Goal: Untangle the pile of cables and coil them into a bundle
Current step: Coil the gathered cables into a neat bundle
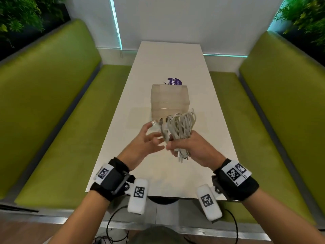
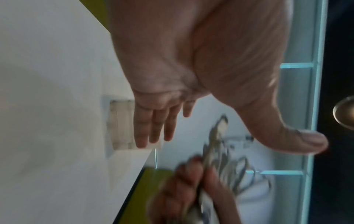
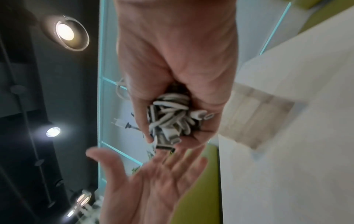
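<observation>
A bundle of white cables (image 1: 179, 127) is held upright above the table, loops pointing up and plug ends hanging below. My right hand (image 1: 191, 148) grips it around the middle; in the right wrist view the cables (image 3: 170, 116) fill the fist of that hand (image 3: 178, 75). My left hand (image 1: 146, 140) is spread flat just left of the bundle, palm toward it, apart from the cables. The left wrist view shows the left hand (image 2: 191, 75) with straight fingers and the blurred bundle (image 2: 220, 159) beyond.
A translucent plastic box (image 1: 169, 99) stands on the white table (image 1: 202, 85) just behind the hands, with a purple sticker (image 1: 174, 81) behind it. Green benches (image 1: 52, 103) flank the table on both sides.
</observation>
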Demonstrator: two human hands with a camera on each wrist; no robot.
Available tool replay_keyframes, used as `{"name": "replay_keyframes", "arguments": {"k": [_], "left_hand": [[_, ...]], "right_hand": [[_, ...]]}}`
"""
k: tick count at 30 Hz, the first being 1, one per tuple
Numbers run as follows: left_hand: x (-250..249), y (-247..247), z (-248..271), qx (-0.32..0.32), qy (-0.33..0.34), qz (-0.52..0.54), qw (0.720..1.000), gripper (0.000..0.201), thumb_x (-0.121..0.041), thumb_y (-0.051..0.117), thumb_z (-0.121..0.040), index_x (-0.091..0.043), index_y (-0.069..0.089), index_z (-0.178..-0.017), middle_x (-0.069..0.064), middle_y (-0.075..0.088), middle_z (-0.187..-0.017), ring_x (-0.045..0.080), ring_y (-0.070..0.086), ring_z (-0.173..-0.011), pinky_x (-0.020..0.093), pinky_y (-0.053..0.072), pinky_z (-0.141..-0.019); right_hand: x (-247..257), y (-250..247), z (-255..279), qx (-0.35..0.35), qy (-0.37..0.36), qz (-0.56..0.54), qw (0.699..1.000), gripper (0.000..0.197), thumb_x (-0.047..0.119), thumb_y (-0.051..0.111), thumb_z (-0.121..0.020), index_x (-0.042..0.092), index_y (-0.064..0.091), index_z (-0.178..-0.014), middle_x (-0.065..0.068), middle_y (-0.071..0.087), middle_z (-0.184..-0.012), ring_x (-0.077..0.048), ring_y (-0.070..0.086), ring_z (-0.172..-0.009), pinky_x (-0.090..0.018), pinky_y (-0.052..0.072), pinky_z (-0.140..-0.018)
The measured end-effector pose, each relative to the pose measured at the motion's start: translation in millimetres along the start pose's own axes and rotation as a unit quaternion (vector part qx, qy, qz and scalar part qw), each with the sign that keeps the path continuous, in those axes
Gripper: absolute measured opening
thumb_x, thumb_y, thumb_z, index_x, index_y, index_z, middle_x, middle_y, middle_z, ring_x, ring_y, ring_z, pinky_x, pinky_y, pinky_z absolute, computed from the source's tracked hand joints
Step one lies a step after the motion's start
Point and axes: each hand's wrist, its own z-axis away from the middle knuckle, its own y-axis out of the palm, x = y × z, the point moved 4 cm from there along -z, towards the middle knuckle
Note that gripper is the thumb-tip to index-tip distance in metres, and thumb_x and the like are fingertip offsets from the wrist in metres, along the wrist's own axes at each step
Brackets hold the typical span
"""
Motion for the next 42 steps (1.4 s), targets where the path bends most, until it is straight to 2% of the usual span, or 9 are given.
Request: {"name": "replay_keyframes", "arguments": {"k": [3, 8, 13, 19, 29, 32, 34, 39, 42], "left_hand": [[0, 21, -3, -0.023, 0.041, 0.029, 0.998, 0.104, -0.039, 0.093, -0.048, -0.02, 0.042, -0.137, 0.018, 0.06, -0.123, 0.033, 0.059, -0.111, 0.047, 0.049, -0.095], [-2, 24, 0, -0.103, 0.08, 0.071, 0.989, 0.044, -0.011, 0.076, -0.07, -0.009, 0.064, -0.112, 0.013, 0.068, -0.087, 0.034, 0.065, -0.085, 0.039, 0.054, -0.074], [-7, 20, 0, -0.109, 0.086, 0.068, 0.988, 0.007, -0.013, 0.068, -0.074, -0.013, 0.066, -0.08, 0.012, 0.064, -0.068, 0.028, 0.065, -0.069, 0.035, 0.055, -0.062], [-9, 24, -7, -0.084, 0.057, 0.098, 0.99, 0.032, -0.013, 0.063, -0.079, 0.001, 0.061, -0.108, 0.014, 0.07, -0.107, 0.025, 0.069, -0.088, 0.033, 0.056, -0.067], [-9, 15, -13, -0.119, 0.072, 0.026, 0.99, 0.017, -0.014, 0.075, -0.071, -0.016, 0.058, -0.069, 0.007, 0.057, -0.061, 0.023, 0.062, -0.057, 0.029, 0.053, -0.055], [-8, -2, -22, -0.176, 0.085, -0.005, 0.981, 0.015, -0.011, 0.076, -0.073, -0.018, 0.063, -0.07, 0.007, 0.062, -0.065, 0.024, 0.062, -0.065, 0.033, 0.054, -0.062], [-7, -22, -28, -0.226, 0.091, -0.048, 0.969, 0.019, -0.004, 0.077, -0.075, -0.015, 0.062, -0.078, 0.01, 0.064, -0.07, 0.025, 0.062, -0.066, 0.035, 0.054, -0.065], [-1, -73, -34, -0.301, 0.066, -0.06, 0.95, 0.022, 0.003, 0.073, -0.076, -0.009, 0.057, -0.086, 0.016, 0.064, -0.069, 0.032, 0.065, -0.064, 0.045, 0.056, -0.067], [-4, -81, -36, -0.3, 0.065, -0.118, 0.944, 0.025, 0.001, 0.075, -0.075, -0.012, 0.057, -0.086, 0.011, 0.064, -0.071, 0.026, 0.063, -0.063, 0.04, 0.056, -0.066]], "right_hand": [[-9, 27, -1, 0.068, 0.015, 0.05, 0.996, 0.014, 0.001, 0.068, -0.074, -0.003, 0.065, -0.087, -0.015, 0.061, -0.079, -0.021, 0.057, -0.069, -0.033, 0.047, -0.063], [-5, 39, -1, 0.112, 0.022, 0.101, 0.988, 0.005, -0.004, 0.063, -0.079, -0.003, 0.063, -0.085, -0.004, 0.061, -0.069, -0.017, 0.057, -0.064, -0.025, 0.047, -0.056], [-7, 39, 3, 0.174, 0.015, 0.07, 0.982, 0.021, 0.024, 0.052, -0.096, 0.007, 0.064, -0.1, -0.005, 0.065, -0.095, -0.012, 0.061, -0.084, -0.02, 0.049, -0.072], [-13, 33, -7, 0.175, 0.012, 0.034, 0.984, 0.018, 0.024, 0.051, -0.095, 0.011, 0.063, -0.096, -0.002, 0.065, -0.087, -0.014, 0.059, -0.079, -0.03, 0.048, -0.071], [-23, 40, -20, 0.218, 0.032, 0.016, 0.975, 0.017, 0.021, 0.05, -0.097, 0.008, 0.061, -0.096, -0.004, 0.064, -0.086, -0.017, 0.06, -0.077, -0.033, 0.047, -0.069], [-16, 32, -43, 0.25, 0.057, 0.2, 0.945, 0.032, 0.031, 0.045, -0.1, 0.003, 0.06, -0.106, -0.007, 0.064, -0.098, -0.015, 0.061, -0.086, -0.025, 0.051, -0.076], [-11, 14, -67, 0.272, 0.084, 0.405, 0.869, 0.062, 0.056, 0.045, -0.093, 0.0, 0.059, -0.115, -0.012, 0.064, -0.113, -0.023, 0.061, -0.099, -0.034, 0.051, -0.09], [24, -47, -144, -0.05, 0.014, 0.47, 0.881, 0.064, 0.052, 0.054, -0.09, 0.003, 0.052, -0.131, -0.021, 0.049, -0.138, -0.035, 0.058, -0.112, -0.041, 0.044, -0.095], [16, -50, -186, -0.064, 0.02, 0.55, 0.833, 0.059, 0.043, 0.045, -0.098, 0.027, 0.023, -0.151, -0.007, 0.011, -0.161, -0.026, 0.04, -0.135, -0.04, 0.033, -0.107]]}}
